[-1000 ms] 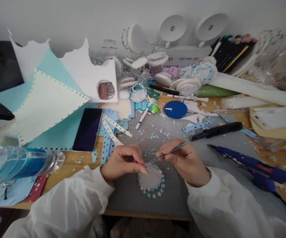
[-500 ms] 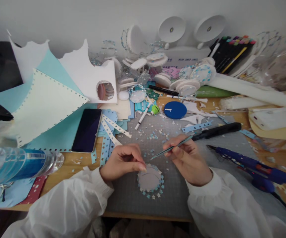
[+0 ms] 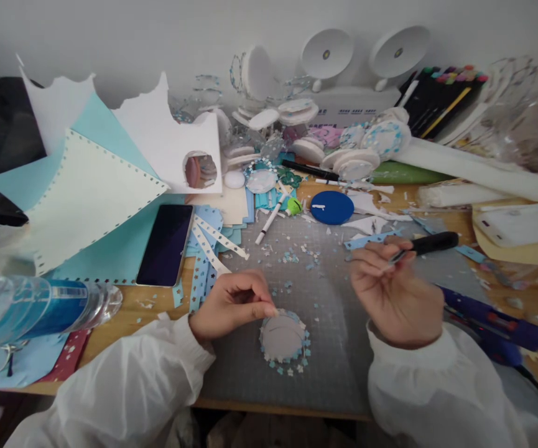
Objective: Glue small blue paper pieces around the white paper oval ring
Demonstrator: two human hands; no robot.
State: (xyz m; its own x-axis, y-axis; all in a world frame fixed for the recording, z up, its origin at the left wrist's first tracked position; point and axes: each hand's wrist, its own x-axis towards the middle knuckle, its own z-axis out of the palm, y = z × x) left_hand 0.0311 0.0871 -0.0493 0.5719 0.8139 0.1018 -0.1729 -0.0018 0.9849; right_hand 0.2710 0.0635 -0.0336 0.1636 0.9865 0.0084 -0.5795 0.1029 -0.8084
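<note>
My left hand (image 3: pixel 234 303) is closed, its fingertips pinching the left edge of a grey paper disc (image 3: pixel 282 336) ringed with tiny blue and white flowers; the disc lies on the grey cutting mat (image 3: pixel 324 361). Out to the right and higher over the mat, my right hand (image 3: pixel 397 292) is closed on thin metal tweezers (image 3: pixel 394 257), held between thumb and fingers. Their tip lies right beside the black-handled tool (image 3: pixel 431 242) resting on the mat; whether they touch I cannot tell.
A dark phone (image 3: pixel 165 244) and a clear water bottle (image 3: pixel 30 308) lie to the left. A blue glue gun (image 3: pixel 492 317) sits right of my right hand. A blue disc (image 3: pixel 331 206), a white marker (image 3: pixel 271 218), paper sheets and scraps crowd the back.
My right hand has lifted the tweezers away from the disc and swung right, up to the black-handled tool. My left hand has kept its pinch on the disc's edge.
</note>
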